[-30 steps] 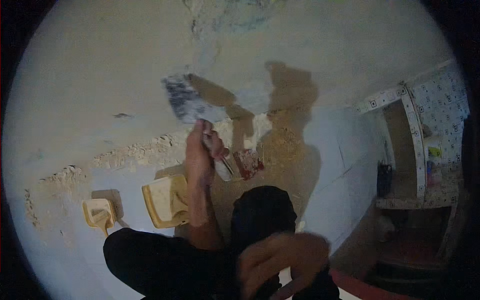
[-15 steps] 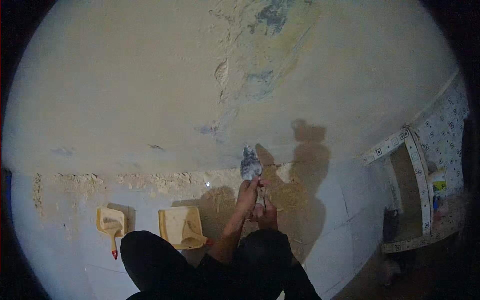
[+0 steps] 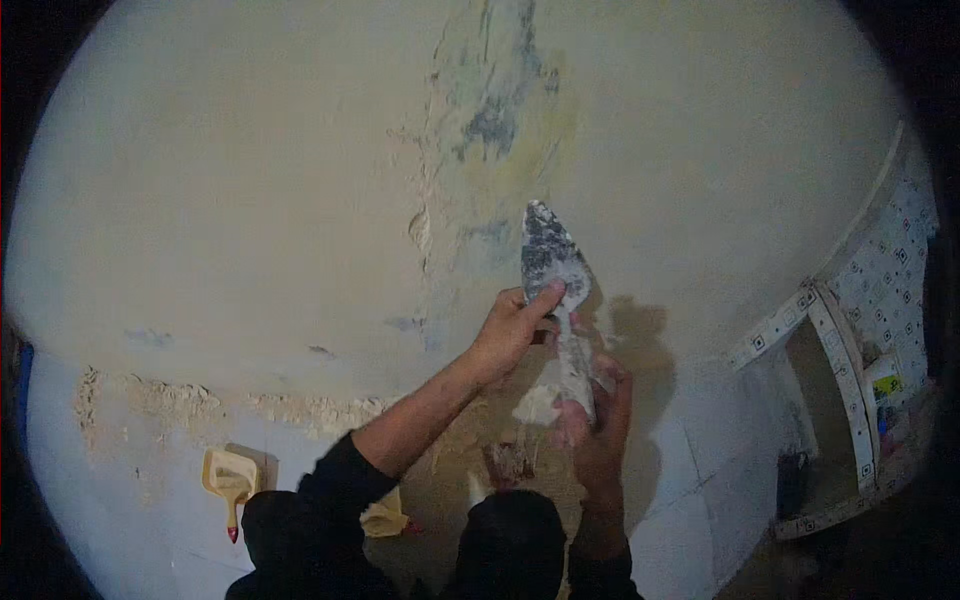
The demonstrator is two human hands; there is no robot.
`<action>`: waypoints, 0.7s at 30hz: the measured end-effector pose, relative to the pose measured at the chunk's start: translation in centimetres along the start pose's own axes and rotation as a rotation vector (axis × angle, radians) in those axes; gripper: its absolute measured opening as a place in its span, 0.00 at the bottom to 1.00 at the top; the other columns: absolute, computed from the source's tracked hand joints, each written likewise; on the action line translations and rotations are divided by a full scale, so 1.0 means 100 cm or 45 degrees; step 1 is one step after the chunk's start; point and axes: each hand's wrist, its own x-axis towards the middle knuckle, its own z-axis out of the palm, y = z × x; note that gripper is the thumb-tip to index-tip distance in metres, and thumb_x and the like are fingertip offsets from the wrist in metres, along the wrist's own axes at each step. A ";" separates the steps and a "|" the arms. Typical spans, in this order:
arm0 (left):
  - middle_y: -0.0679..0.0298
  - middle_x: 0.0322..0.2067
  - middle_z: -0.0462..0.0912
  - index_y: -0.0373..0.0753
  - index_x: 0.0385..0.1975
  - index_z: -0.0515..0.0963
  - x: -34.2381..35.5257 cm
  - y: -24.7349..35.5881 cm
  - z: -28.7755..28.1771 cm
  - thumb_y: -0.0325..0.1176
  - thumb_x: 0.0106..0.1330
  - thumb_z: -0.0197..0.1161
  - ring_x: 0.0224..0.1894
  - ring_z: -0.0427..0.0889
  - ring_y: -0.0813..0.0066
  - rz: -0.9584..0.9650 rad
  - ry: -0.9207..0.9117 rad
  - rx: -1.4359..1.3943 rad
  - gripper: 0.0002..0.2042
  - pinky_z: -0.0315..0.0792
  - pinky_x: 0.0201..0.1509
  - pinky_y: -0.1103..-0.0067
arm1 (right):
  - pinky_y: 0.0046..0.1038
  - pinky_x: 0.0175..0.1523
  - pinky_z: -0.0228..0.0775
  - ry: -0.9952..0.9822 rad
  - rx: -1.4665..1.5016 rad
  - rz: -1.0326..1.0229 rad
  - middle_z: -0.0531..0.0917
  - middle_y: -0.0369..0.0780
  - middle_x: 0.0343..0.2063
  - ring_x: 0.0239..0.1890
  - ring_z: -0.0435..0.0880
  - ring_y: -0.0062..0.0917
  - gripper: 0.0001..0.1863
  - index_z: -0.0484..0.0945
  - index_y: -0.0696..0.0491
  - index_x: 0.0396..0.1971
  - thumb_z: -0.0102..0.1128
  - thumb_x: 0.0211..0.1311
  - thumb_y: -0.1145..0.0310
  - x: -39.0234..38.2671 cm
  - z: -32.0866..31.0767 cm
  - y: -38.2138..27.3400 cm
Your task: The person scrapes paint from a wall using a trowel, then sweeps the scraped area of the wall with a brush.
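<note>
A plaster-smeared putty knife (image 3: 549,245) points up in front of the pale wall (image 3: 280,170), which has a rough, flaking, blue-grey streak above the blade. My left hand (image 3: 515,330) grips the lower part of the blade, thumb on its face. My right hand (image 3: 600,410) is closed round the whitish handle lower down. Below the wall lies a band of crumbled plaster (image 3: 190,408) on the light floor (image 3: 690,530). A small yellow dustpan (image 3: 225,480) lies at the lower left; a larger yellow pan (image 3: 380,518) is mostly hidden behind my left arm and leg.
At the right stands a shelf niche edged in patterned white covering (image 3: 850,400), with small items (image 3: 885,385) on it, beside a patterned panel (image 3: 880,260). My dark-clothed knees (image 3: 510,550) are at the bottom of the view.
The view has shifted further up the wall. The putty knife and both hands have risen and moved right. My right hand, low and off the knife a second ago, is now on its handle.
</note>
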 end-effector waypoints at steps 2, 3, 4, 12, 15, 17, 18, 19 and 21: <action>0.67 0.30 0.80 0.39 0.33 0.78 0.002 0.017 0.008 0.51 0.67 0.52 0.33 0.72 0.81 -0.066 -0.041 0.068 0.19 0.66 0.44 0.78 | 0.30 0.48 0.68 -0.139 -0.070 0.124 0.74 0.44 0.38 0.39 0.75 0.29 0.31 0.50 0.56 0.58 0.54 0.58 0.70 0.001 -0.009 -0.022; 0.67 0.30 0.80 0.39 0.33 0.78 0.002 0.019 0.008 0.51 0.67 0.52 0.33 0.72 0.81 -0.055 -0.056 0.079 0.19 0.66 0.44 0.78 | 0.32 0.50 0.67 -0.277 -0.143 0.275 0.73 0.44 0.38 0.41 0.75 0.30 0.33 0.47 0.54 0.60 0.55 0.58 0.69 0.002 -0.011 -0.027; 0.68 0.29 0.79 0.40 0.32 0.78 0.000 0.020 0.005 0.50 0.67 0.53 0.32 0.71 0.83 0.035 -0.091 0.174 0.18 0.66 0.42 0.79 | 0.32 0.50 0.67 -0.267 -0.141 0.258 0.73 0.44 0.38 0.41 0.75 0.30 0.33 0.47 0.54 0.60 0.55 0.58 0.69 0.008 -0.003 -0.024; 0.73 0.21 0.74 0.38 0.27 0.78 0.001 0.048 -0.013 0.44 0.68 0.55 0.24 0.67 0.86 0.368 0.065 0.390 0.15 0.62 0.27 0.83 | 0.28 0.46 0.66 0.048 -0.319 -0.430 0.72 0.40 0.37 0.38 0.73 0.23 0.20 0.60 0.56 0.58 0.44 0.68 0.67 0.076 0.040 -0.046; 0.71 0.17 0.74 0.35 0.21 0.77 -0.006 0.070 -0.017 0.45 0.66 0.56 0.20 0.69 0.87 0.480 0.232 0.658 0.19 0.62 0.21 0.83 | 0.30 0.47 0.67 0.178 -0.376 -0.608 0.72 0.42 0.40 0.39 0.74 0.26 0.19 0.66 0.55 0.56 0.47 0.66 0.68 0.094 0.049 -0.044; 0.70 0.17 0.75 0.34 0.22 0.78 -0.005 0.077 -0.015 0.44 0.66 0.56 0.20 0.70 0.87 0.475 0.262 0.376 0.19 0.64 0.22 0.83 | 0.31 0.48 0.67 0.353 -0.392 -0.818 0.73 0.44 0.42 0.40 0.75 0.28 0.20 0.68 0.53 0.56 0.49 0.64 0.69 0.099 0.050 -0.037; 0.69 0.18 0.76 0.33 0.23 0.79 -0.005 0.081 -0.017 0.43 0.65 0.57 0.20 0.72 0.86 0.466 0.303 0.111 0.18 0.65 0.22 0.82 | 0.33 0.49 0.68 0.394 -0.821 -1.107 0.72 0.44 0.45 0.42 0.76 0.31 0.21 0.70 0.51 0.55 0.53 0.61 0.70 0.104 0.050 -0.033; 0.69 0.18 0.76 0.33 0.23 0.79 -0.008 0.086 -0.021 0.43 0.65 0.57 0.20 0.72 0.86 0.472 0.314 0.112 0.18 0.65 0.22 0.82 | 0.35 0.51 0.69 0.429 -1.256 -1.387 0.72 0.44 0.49 0.44 0.76 0.33 0.22 0.72 0.50 0.55 0.56 0.58 0.71 0.108 0.051 -0.030; 0.68 0.18 0.77 0.31 0.23 0.78 -0.017 0.096 -0.029 0.40 0.65 0.57 0.19 0.72 0.85 0.307 0.270 0.288 0.16 0.67 0.23 0.81 | 0.36 0.52 0.69 0.457 -1.324 -1.521 0.73 0.43 0.48 0.46 0.76 0.34 0.21 0.74 0.49 0.52 0.59 0.55 0.72 0.116 0.061 -0.032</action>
